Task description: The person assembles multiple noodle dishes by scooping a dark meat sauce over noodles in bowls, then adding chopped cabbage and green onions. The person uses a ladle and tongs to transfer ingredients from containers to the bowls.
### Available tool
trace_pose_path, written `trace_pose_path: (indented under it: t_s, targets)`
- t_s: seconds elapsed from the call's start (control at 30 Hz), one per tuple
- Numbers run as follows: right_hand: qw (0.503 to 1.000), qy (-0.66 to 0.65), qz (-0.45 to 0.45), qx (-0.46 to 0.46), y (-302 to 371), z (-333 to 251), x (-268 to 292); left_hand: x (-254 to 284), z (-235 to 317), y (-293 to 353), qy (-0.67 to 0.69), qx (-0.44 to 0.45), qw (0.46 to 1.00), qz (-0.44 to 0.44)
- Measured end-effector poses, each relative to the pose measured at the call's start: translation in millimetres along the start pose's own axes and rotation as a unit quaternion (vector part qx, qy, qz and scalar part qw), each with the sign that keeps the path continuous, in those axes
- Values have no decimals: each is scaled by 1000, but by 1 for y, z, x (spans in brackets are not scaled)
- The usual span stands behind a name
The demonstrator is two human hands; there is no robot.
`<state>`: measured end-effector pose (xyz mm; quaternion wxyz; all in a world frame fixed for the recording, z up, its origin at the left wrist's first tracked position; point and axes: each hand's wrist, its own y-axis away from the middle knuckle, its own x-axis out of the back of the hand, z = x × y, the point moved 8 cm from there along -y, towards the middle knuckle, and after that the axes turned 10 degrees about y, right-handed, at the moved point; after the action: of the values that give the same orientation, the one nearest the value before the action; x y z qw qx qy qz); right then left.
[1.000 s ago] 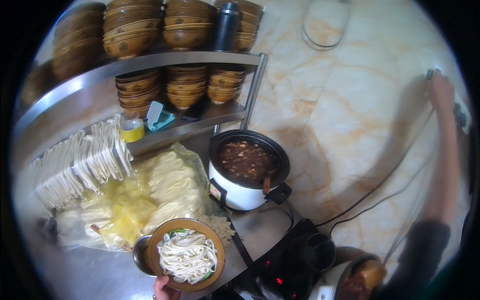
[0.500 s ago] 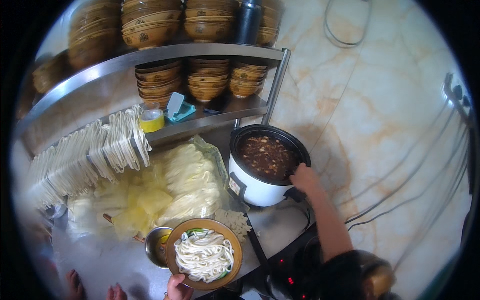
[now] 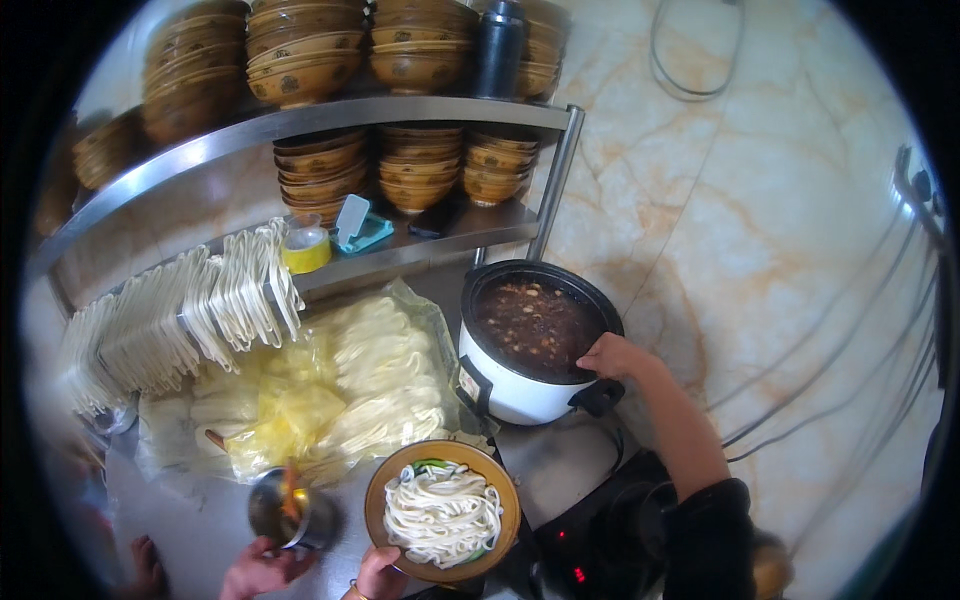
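Observation:
My left hand [image 3: 380, 574] grips the near rim of a brown bowl [image 3: 375, 505]. White noodles [image 3: 440, 515] fill the bowl, with green pieces showing at their edge. My right hand [image 3: 608, 357] reaches over the near right rim of a white pot [image 3: 525, 395] with a black rim. Its fingers are pinched together above dark brown broth [image 3: 530, 315] dotted with pale bits; what they hold, if anything, is hidden. Left of the bowl, another person's hand [image 3: 268, 568] touches a small metal cup [image 3: 318, 522] with an orange stick-like thing in it.
Raw noodles [image 3: 385, 350] lie under clear and yellow plastic on the metal table. More noodles [image 3: 240, 285] hang from a rail behind. Stacked bowls [image 3: 310, 75] fill the shelves, beside tape [image 3: 306, 252]. A dark cooker [image 3: 590, 530] with red lights stands near my right arm.
The bowl of noodles has shifted slightly right in view. The other person's hand has come to the metal cup, which has moved left. My right hand stays at the pot's rim.

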<state>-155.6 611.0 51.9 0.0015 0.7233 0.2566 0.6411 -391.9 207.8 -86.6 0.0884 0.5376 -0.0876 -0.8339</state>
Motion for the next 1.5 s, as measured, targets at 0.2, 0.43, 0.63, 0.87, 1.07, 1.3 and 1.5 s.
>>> trace_pose_path:
  t_s: [0.2, 0.43, 0.63, 0.87, 1.07, 1.3, 1.5]
  targets:
    - [978, -200, -56, 10, 5, -1, -15, -3, -7, -7, -2, 16, 1000, 10]
    - [889, -454, -39, -50, 43, 16, -29, -6, -3, -27, -20, 18, 1000, 4]
    - [895, -446, 14, -27, 59, 10, -26, -25, 2, -45, -11, 1, 1000, -5]
    - [936, -346, 68, 1, 66, 7, -10, -33, -3, -66, -10, 25, 1000, -13]
    - [943, -328, 61, 11, 68, 8, -7, -23, -9, -88, -31, 27, 999, -21]
    - [888, -455, 6, -62, 67, 27, -24, -42, -7, -105, -48, 27, 998, -19]
    - [854, -515, 29, -70, 69, 26, -30, -73, -9, -129, 6, 78, 996, -48]
